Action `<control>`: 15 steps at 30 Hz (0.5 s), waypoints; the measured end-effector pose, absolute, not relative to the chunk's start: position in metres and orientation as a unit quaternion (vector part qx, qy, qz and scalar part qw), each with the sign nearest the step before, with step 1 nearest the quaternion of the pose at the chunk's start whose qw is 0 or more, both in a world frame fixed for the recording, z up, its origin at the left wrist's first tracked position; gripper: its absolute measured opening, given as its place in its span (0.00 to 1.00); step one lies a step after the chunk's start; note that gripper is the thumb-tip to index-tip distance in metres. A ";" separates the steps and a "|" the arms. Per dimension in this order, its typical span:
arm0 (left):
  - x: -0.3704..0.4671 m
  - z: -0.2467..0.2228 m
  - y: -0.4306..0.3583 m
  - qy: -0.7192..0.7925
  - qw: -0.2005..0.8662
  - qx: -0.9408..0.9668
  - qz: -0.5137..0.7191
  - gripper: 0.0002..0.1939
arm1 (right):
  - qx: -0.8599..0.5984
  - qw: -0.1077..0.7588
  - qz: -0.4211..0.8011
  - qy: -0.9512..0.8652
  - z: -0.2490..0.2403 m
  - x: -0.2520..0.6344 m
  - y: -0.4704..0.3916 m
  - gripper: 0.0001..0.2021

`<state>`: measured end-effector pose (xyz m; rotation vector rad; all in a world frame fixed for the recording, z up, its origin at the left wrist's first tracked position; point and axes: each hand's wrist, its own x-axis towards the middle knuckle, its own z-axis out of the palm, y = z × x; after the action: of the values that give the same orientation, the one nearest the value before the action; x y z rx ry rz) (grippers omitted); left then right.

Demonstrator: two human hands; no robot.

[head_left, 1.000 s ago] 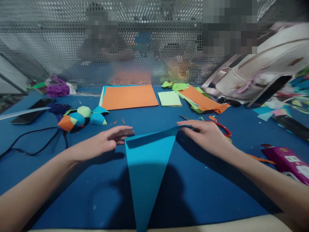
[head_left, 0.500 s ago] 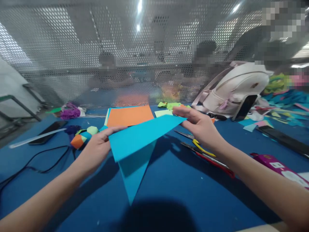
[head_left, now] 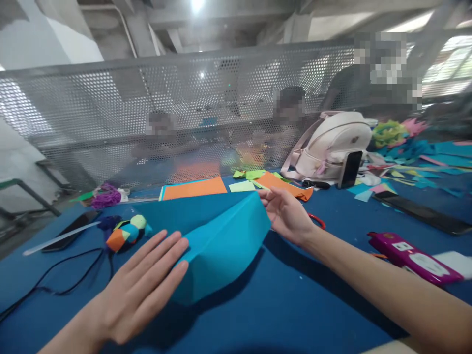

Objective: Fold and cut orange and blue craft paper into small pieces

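Blue paper [head_left: 230, 246] held up over the table [head_left: 295, 309]; likely light, bendy, easily creased. Best gripped gently by corner or fold. At its right corner, a pinch from the right hand [head_left: 289, 216]; by its left part, the left hand [head_left: 134, 290], fingers outstretched, contact unclear.

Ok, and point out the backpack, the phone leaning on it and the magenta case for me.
Backpack [head_left: 334, 142]: head view, on its pale front.
Phone [head_left: 350, 169]: head view, on its dark face.
Magenta case [head_left: 400, 250]: head view, on its top, near its left end.
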<state>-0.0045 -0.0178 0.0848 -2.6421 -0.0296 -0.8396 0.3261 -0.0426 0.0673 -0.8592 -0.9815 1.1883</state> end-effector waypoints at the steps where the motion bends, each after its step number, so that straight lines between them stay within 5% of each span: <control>1: -0.005 0.079 -0.018 -0.008 0.187 -0.938 -0.293 0.34 | -0.377 0.627 0.527 -0.433 0.066 0.327 -0.044 0.19; 9: -0.016 0.052 -0.028 0.022 0.195 -0.954 -0.226 0.25 | -0.404 0.556 0.544 -0.481 0.047 0.327 -0.049 0.15; 15: -0.015 0.036 -0.037 -0.012 0.100 -0.951 -0.293 0.31 | -0.423 0.486 0.526 -0.555 0.043 0.333 -0.054 0.15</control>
<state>-0.0154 -0.0371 0.0356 -2.8107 -0.0352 -0.8661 0.3334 -0.0538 0.0426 -1.0291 -1.3515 1.2800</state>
